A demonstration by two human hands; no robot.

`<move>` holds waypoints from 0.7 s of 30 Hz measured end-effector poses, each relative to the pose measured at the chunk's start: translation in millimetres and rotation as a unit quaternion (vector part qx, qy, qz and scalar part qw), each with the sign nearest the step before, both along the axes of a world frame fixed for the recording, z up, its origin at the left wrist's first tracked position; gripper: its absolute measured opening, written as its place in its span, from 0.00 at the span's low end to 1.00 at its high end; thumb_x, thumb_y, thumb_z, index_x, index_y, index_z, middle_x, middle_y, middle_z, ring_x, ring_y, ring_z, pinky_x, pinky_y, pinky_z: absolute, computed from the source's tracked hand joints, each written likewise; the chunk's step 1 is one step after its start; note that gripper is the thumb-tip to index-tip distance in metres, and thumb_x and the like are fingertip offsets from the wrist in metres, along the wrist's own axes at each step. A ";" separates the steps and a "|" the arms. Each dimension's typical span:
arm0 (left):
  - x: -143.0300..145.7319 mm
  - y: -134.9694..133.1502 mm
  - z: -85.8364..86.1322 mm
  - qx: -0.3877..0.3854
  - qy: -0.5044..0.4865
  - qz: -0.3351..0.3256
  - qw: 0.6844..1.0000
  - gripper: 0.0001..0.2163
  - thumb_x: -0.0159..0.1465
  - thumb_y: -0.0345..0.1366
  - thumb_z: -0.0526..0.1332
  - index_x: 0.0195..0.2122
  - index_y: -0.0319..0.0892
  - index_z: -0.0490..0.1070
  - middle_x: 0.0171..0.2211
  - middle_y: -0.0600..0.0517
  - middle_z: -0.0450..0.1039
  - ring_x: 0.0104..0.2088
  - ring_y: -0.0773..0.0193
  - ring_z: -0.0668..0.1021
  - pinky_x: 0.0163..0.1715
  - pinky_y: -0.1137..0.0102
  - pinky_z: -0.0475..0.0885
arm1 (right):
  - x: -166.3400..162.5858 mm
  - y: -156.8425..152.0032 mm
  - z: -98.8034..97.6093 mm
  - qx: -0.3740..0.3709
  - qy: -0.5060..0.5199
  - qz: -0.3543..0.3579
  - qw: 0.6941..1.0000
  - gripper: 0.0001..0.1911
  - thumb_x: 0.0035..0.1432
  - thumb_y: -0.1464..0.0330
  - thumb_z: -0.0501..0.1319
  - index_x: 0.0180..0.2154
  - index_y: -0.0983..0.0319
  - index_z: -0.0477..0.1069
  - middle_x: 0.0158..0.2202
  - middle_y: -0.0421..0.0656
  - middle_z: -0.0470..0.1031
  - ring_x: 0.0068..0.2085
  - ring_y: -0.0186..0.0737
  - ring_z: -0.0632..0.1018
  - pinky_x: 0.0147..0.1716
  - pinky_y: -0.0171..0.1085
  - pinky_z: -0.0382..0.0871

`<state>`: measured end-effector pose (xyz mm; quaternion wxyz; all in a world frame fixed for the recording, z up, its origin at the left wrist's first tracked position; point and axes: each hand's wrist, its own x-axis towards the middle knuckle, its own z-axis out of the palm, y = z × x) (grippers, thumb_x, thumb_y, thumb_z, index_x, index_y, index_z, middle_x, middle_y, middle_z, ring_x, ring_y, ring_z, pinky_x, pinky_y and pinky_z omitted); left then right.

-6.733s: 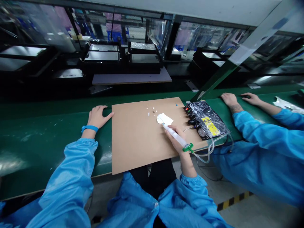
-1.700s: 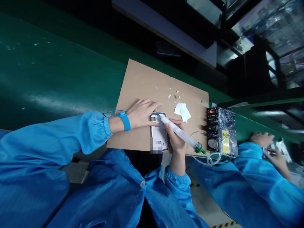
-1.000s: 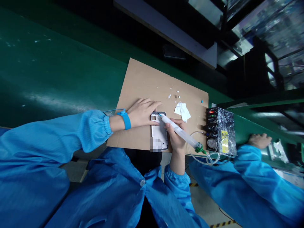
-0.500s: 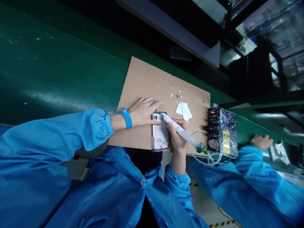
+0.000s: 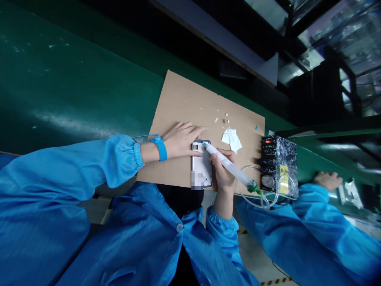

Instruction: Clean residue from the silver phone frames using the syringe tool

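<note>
A white phone frame (image 5: 201, 169) lies on a brown cardboard sheet (image 5: 184, 103) at the near edge of the green belt. My left hand (image 5: 182, 138) rests flat on the cardboard, fingers stretched out, fingertips on the frame's top left corner. My right hand (image 5: 223, 171) is wrapped round a clear dispensing syringe (image 5: 229, 167), whose tip touches the frame's top edge. A clear hose runs from the syringe's green cap to a paint-spattered black controller box (image 5: 278, 165).
A crumpled white wipe (image 5: 232, 139) and small white crumbs lie on the cardboard beyond the frame. The green conveyor belt (image 5: 59, 87) stretches left. To the right a co-worker's hand (image 5: 327, 179) in a blue sleeve rests on the belt by white parts. Dark racks stand behind.
Since the oldest frame a phone frame has come onto the cardboard and my left hand moved onto it. Over the last second the syringe tip stays at the frame's top edge; the view drifts slightly.
</note>
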<state>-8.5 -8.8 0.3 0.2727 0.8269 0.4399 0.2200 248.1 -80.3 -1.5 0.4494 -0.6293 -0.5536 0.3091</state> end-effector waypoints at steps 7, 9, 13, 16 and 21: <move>0.0 0.4 -2.5 0.003 -0.005 0.000 1.000 0.38 0.72 0.57 0.79 0.76 0.48 0.70 0.58 0.44 0.87 0.62 0.40 0.82 0.63 0.52 0.71 | 2.6 -0.6 -3.6 -0.006 0.010 0.005 1.000 0.29 0.64 0.41 0.82 0.47 0.58 0.83 0.38 0.46 0.88 0.36 0.47 0.86 0.40 0.46 0.85; 0.3 0.5 -1.5 0.001 -0.002 0.000 1.000 0.38 0.72 0.56 0.79 0.76 0.48 0.71 0.59 0.44 0.86 0.63 0.40 0.82 0.63 0.52 0.70 | 2.1 -0.7 -3.2 -0.006 0.016 0.005 1.000 0.29 0.64 0.41 0.82 0.47 0.58 0.84 0.37 0.46 0.88 0.36 0.46 0.86 0.40 0.45 0.85; 0.5 0.6 -1.7 0.001 -0.002 0.001 1.000 0.39 0.71 0.56 0.80 0.76 0.47 0.71 0.59 0.43 0.86 0.63 0.39 0.82 0.63 0.52 0.70 | 2.2 -1.2 -2.7 -0.011 0.019 0.000 1.000 0.30 0.62 0.41 0.82 0.46 0.58 0.83 0.36 0.45 0.88 0.36 0.47 0.87 0.39 0.46 0.85; 0.0 0.6 -3.4 0.005 -0.010 0.000 1.000 0.38 0.71 0.56 0.79 0.76 0.48 0.71 0.59 0.43 0.86 0.62 0.40 0.82 0.63 0.52 0.71 | 3.9 -1.6 -3.4 -0.019 0.015 -0.002 1.000 0.31 0.62 0.39 0.82 0.47 0.58 0.83 0.36 0.45 0.88 0.35 0.46 0.86 0.39 0.47 0.85; -0.3 0.8 -3.8 0.004 -0.009 -0.002 1.000 0.38 0.72 0.57 0.80 0.76 0.48 0.71 0.59 0.43 0.86 0.62 0.40 0.82 0.63 0.52 0.70 | 7.5 -1.9 -6.6 -0.022 0.001 -0.007 1.000 0.33 0.62 0.38 0.82 0.48 0.59 0.83 0.39 0.48 0.88 0.38 0.50 0.87 0.44 0.52 0.89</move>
